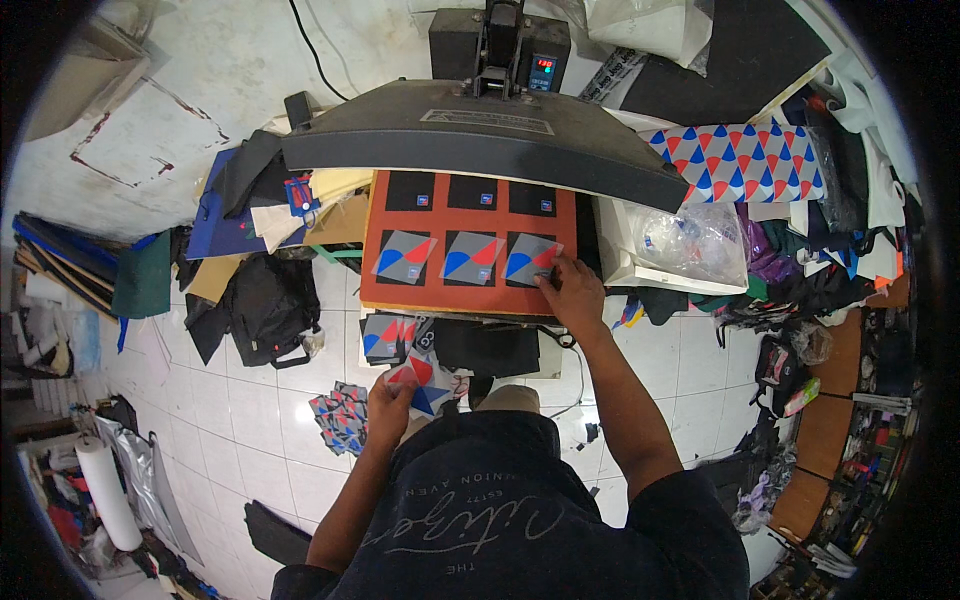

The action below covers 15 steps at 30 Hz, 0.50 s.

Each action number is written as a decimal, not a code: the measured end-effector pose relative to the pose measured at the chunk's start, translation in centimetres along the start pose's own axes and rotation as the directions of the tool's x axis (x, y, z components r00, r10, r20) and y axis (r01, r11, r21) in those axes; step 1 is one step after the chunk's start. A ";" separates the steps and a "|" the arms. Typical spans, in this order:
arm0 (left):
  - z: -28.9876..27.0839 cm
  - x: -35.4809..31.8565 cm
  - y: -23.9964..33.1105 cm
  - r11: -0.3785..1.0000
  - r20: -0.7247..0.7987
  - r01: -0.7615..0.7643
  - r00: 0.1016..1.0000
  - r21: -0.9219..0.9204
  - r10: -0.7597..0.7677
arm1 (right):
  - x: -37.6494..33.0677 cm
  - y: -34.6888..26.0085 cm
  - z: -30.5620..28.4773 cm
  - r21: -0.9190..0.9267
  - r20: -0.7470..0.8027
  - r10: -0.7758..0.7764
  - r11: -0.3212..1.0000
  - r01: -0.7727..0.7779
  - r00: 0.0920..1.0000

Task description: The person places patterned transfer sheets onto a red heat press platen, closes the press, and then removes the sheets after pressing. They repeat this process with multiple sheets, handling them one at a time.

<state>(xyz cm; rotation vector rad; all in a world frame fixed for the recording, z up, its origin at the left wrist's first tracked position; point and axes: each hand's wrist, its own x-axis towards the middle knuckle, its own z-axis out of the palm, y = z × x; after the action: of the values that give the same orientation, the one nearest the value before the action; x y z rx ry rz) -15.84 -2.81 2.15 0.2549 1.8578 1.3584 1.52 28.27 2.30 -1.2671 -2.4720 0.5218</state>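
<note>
A garment-printing workshop: heat press (pixel 490 140), fabric piles (pixel 800 230), printed transfer sheets (pixel 338 418).

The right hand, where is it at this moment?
In the head view, the right hand rests on the rightmost grey sheet, at the right front of the orange pad under the raised press plate.

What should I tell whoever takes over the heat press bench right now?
Right hand: pressing the third grey, red and blue printed sheet onto the orange press bed.
Left hand: holding a small stack of the same printed sheets near the lap.
Done: the front row of black patches carries three sheets; the other two lie flat.
Left: the back row of three black patches has no large sheets. The press lid is raised.
</note>
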 end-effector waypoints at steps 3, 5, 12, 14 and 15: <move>0.0 0.0 0.4 0.999 0.010 0.010 1.000 0.036 -0.011 | 0.3 -0.5 -0.6 -0.020 0.017 0.029 0.999 -0.029 0.999; 0.1 -0.3 1.2 0.998 0.026 0.031 0.999 -0.055 -0.030 | 0.3 -0.3 -0.9 0.018 -0.058 -0.004 1.000 0.005 0.998; 0.9 0.3 4.3 0.926 0.077 0.160 0.987 -0.341 -0.143 | -3.0 -5.0 -2.5 0.443 0.253 0.064 0.879 -0.175 0.965; 1.6 0.7 5.2 0.910 0.077 0.141 0.990 -0.390 -0.121 | -4.4 -7.2 -2.1 0.597 0.385 -0.026 0.770 -0.228 0.923; 2.2 0.6 6.4 0.901 0.071 0.134 0.991 -0.412 -0.115 | -5.1 -8.1 -1.8 0.650 0.418 -0.082 0.723 -0.235 0.905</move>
<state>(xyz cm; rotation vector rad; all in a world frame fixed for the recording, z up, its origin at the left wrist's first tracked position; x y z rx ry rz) -16.48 1.68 7.20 -0.0544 1.4735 1.6026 -0.60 20.00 7.04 -0.9958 -2.1341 1.7177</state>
